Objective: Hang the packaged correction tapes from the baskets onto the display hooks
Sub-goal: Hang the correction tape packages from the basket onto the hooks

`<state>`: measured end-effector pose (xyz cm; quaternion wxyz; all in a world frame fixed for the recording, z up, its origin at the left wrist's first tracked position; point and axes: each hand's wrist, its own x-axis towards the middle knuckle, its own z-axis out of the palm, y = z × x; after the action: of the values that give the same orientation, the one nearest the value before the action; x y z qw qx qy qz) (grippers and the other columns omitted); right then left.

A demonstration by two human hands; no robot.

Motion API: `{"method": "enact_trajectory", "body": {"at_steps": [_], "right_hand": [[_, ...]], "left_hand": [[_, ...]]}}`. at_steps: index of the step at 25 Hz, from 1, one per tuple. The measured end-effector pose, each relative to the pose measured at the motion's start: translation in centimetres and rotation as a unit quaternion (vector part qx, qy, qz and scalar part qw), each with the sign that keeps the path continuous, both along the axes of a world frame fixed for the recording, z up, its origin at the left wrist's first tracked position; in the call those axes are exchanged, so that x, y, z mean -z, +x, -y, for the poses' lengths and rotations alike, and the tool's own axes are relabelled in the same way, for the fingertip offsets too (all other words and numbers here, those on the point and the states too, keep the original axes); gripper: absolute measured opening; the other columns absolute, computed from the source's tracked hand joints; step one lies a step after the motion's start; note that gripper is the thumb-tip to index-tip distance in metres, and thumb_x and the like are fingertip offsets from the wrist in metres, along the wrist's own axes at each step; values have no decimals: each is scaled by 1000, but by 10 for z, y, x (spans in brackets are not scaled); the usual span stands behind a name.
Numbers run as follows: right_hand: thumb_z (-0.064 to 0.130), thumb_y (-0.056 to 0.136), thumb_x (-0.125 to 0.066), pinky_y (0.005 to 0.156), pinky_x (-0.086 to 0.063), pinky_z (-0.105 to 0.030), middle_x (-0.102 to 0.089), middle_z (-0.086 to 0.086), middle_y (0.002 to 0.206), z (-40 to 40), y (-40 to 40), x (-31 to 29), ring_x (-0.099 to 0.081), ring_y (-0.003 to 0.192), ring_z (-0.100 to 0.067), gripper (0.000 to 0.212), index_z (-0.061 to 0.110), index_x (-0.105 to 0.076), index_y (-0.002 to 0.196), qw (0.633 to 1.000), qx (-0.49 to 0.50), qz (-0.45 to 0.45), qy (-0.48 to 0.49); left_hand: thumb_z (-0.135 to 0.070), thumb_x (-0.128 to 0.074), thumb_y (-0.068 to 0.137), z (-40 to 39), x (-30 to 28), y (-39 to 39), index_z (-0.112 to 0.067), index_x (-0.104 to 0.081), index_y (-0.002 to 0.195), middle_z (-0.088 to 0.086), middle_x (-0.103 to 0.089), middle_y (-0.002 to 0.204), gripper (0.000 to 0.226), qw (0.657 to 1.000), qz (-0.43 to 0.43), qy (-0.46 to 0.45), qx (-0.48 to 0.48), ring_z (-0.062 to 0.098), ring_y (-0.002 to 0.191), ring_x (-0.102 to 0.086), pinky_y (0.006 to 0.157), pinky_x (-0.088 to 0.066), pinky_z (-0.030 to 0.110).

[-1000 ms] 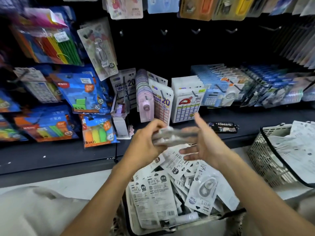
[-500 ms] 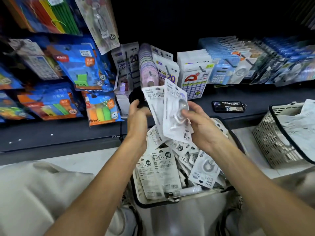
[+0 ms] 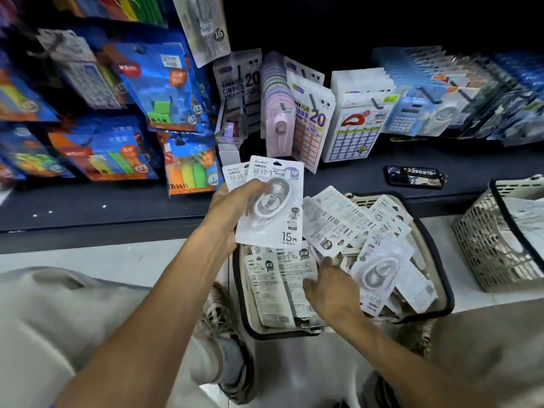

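I am looking at a dark display shelf (image 3: 88,207) carrying hanging packs, some label cards printed "20" (image 3: 312,125). Below it the beige basket (image 3: 438,278) is sitting on the floor, heaped with packaged correction tapes (image 3: 379,272); a second basket (image 3: 482,245) is standing just right of it. My left hand (image 3: 232,207) is gripping a small stack of packs, thumb across the front one (image 3: 272,207), which is reading "15M". My right hand (image 3: 329,285) is reaching into the heap, fingers bent on the packs; whether it is gripping one I cannot tell. A dark tag (image 3: 415,175) reading "3396875" is lying on the shelf.
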<state>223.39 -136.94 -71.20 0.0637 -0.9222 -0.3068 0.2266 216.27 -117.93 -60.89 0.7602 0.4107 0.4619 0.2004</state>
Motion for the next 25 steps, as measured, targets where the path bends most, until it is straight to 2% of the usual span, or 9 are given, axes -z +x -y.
{"method": "enact_trajectory", "body": {"at_steps": [5, 8, 11, 13, 16, 18, 20, 22, 25], "right_hand": [[40, 95, -54, 79, -54, -37, -69, -8, 112, -4, -9, 18, -67, 102, -30, 65, 8, -24, 143, 997, -44, 49, -35], [39, 90, -64, 89, -52, -43, -52, -10, 136, -6, -9, 26, -52, 122, -34, 79, 12, -19, 150, 1000, -4, 6, 21], [33, 83, -73, 100, -48, -47, -37, -13, 146, -11, -9, 34, -41, 131, -36, 94, 19, -16, 157, 996, 43, -39, 60], [20, 82, -75, 102, -47, -43, -52, -9, 137, -13, -11, 36, -52, 125, -31, 81, 20, -33, 151, 980, 82, -109, 143], [14, 86, -72, 70, -48, -30, -64, 1, 88, -10, -7, 32, -64, 87, -24, 24, 15, -56, 105, 973, 52, -146, 172], [15, 88, -72, 58, -45, -26, -63, -1, 78, -11, 0, 14, -59, 72, -22, 14, 11, -59, 94, 948, 95, -171, 250], [16, 84, -70, 55, -48, -40, -62, -13, 74, -20, 12, -14, -54, 63, -33, 15, 6, -59, 88, 895, 177, -161, 376], [18, 77, -68, 58, -53, -54, -67, -22, 81, -36, 15, -49, -61, 72, -46, 16, 6, -62, 85, 847, 206, -189, 452], [17, 79, -79, 69, -56, -44, -67, -14, 87, -59, 8, -86, -63, 73, -31, 12, 12, -68, 80, 827, 146, -252, 480]], "left_hand": [[-21, -80, 67, 3, -5, -13, -7, -68, 122, 14, -77, 100, 58, 992, 63, -93, 64, 25, 75, -75, 61, -63, 37], [-16, -82, 70, -1, -5, -18, -6, -61, 136, 17, -75, 117, 70, 994, 67, -70, 44, 29, 88, -74, 64, -63, 39], [-12, -78, 82, -6, -5, -23, -12, -59, 138, 14, -74, 123, 59, 999, 22, -45, -7, 29, 92, -73, 64, -64, 42], [-8, -75, 85, -7, -3, -28, -19, -63, 126, 4, -80, 109, 44, 999, 17, 3, -38, 20, 80, -77, 58, -63, 36], [-12, -78, 83, -7, 5, -34, -26, -60, 114, -7, -77, 105, 39, 982, -78, 169, -42, 14, 91, -76, 74, -60, 31], [-24, -81, 81, -8, 12, -38, -29, -54, 115, -11, -71, 110, 44, 944, -181, 274, -14, 17, 103, -68, 87, -54, 33], [-36, -80, 80, -7, 20, -39, -30, -52, 120, -11, -67, 112, 49, 907, -262, 328, 22, 19, 104, -62, 84, -48, 31], [-35, -81, 80, 0, 28, -35, -31, -53, 124, -13, -67, 112, 53, 908, -247, 333, 55, 16, 103, -63, 85, -48, 29], [-25, -85, 73, 12, 29, -25, -33, -60, 115, -16, -75, 107, 49, 957, -103, 261, 68, 6, 99, -71, 86, -55, 27]]}}
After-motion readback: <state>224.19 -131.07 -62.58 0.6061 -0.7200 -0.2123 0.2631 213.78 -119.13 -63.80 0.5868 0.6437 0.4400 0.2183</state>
